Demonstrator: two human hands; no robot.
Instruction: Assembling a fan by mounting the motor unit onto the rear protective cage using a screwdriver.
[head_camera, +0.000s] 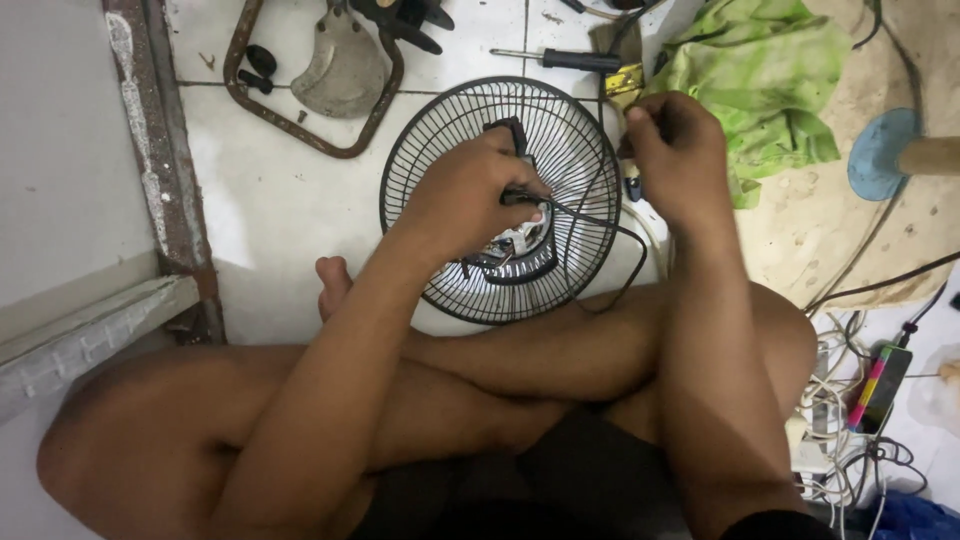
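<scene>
Looking down from my head, I am sitting cross-legged on the white tiled floor (280, 200), and the black wire fan guard (500, 200) is lying flat just in front of my shins. My left hand (470, 190) is resting over the middle of the guard, its fingers (515, 185) curled tight around a small dark part at the hub; I cannot tell exactly what that part is. My right hand (675, 150) is hovering at the guard's right rim, fingers pinched narrow on something small and dark that I cannot make out. A black cable (625, 255) is running from the hub out over the rim toward my knee.

As I judge it, I am in the middle of working on the motor wiring at the hub, one hand steadying and the other feeding or pulling. The next move seems to call for a firm hold at the centre and a careful, small tug at the rim so the thin wires are not strained.

Counting what is lying around: one fan guard, one screwdriver (560, 58) with a black handle beyond it, one rusty metal frame (300, 125) at the upper left, one green cloth (760, 70) at the upper right, one blue disc (880, 150) on a wooden stick, and a tangle of pale cords (835, 420) by my right knee.
</scene>
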